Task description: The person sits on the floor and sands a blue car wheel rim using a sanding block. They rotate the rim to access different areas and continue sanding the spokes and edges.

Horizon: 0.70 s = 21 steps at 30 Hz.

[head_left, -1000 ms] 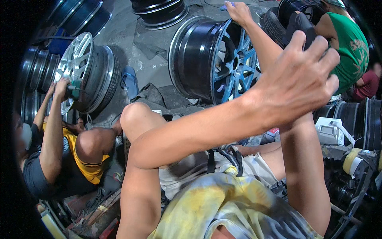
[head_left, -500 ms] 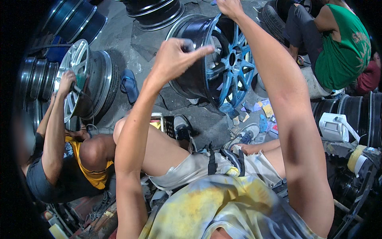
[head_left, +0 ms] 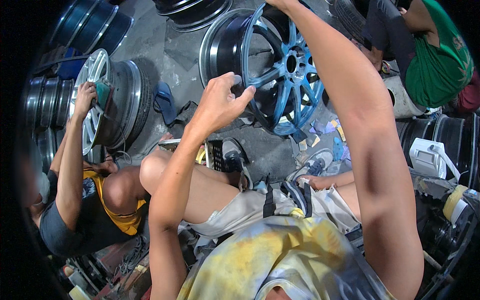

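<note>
A wheel rim (head_left: 287,82) with blue-painted spokes and a dark barrel stands tilted on the ground in front of me. My left hand (head_left: 220,102) is raised at its near left side, thumb and forefinger apart, the other fingers partly curled. Nothing shows between thumb and forefinger, and the tip of the forefinger looks grey. Stretched to the rim's top edge, my right hand (head_left: 283,4) is mostly cut off by the upper border. Its fingers are hidden, so their grip cannot be made out.
At left a co-worker's hand (head_left: 87,95) works a tool on a silver wheel (head_left: 95,120). A person in a green top (head_left: 437,75) sits at upper right. A blue slipper (head_left: 164,102), a basket (head_left: 215,155) and paper scraps (head_left: 320,127) lie around; a white container (head_left: 427,157) stands right.
My left hand has come down a little toward me, its thumb less stretched out. My right hand has slid slightly left and farther out of the top border. The whole view has shifted a little.
</note>
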Available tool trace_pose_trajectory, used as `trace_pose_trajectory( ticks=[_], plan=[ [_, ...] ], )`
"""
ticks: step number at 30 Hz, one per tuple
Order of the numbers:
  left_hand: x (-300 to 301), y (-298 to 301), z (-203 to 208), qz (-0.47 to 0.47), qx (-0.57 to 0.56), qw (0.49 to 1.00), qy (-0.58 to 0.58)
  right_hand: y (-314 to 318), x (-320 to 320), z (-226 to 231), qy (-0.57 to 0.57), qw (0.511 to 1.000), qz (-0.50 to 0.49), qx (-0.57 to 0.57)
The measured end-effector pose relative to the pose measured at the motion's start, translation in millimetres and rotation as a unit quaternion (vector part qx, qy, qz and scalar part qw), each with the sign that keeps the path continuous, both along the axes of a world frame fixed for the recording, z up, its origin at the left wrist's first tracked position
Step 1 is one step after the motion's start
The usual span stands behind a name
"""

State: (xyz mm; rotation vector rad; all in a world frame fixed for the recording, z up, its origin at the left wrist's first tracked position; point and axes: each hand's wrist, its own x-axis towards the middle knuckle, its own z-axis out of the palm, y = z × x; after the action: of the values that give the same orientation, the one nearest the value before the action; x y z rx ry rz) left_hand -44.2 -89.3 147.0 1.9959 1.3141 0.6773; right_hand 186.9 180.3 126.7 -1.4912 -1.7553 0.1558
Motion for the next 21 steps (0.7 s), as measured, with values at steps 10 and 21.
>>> trace_pose_trajectory(
  ticks=[10,21],
  plan=[
    [2.9,13.5,-2.4,0.036,0.038,0.998,0.044,-6.6,-9.5,4.7,0.036,0.999,-0.037,-0.011],
    [23.5,136.5,-37.1,0.108,0.187,0.964,-0.154,-52.8,-17.2,8.6,0.401,0.915,0.037,-0.025]
  ],
)
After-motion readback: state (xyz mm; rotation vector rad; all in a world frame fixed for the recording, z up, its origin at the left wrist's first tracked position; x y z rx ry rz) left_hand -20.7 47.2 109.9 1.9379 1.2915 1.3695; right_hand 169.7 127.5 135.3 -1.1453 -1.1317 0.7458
